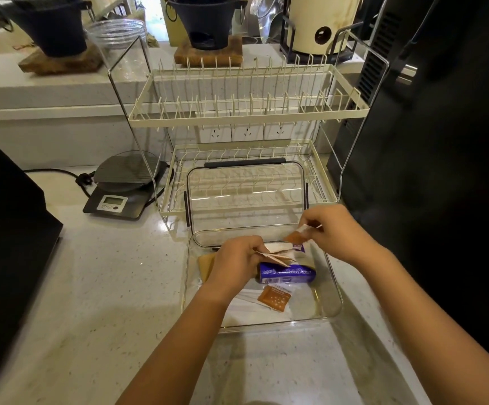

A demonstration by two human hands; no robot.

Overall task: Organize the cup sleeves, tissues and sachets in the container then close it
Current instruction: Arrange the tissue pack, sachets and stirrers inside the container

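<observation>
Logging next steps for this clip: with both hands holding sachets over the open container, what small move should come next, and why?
Probably lower the right hand and set its orange sachet down beside the loose sachet on the container floor. The left hand holds a fanned bunch of sachets above the purple tissue pack, and the lid stands open, so sorting looks unfinished.

Purple tissue pack (286, 274), orange speckled sachet (274, 298), cream rack (246, 112)
</observation>
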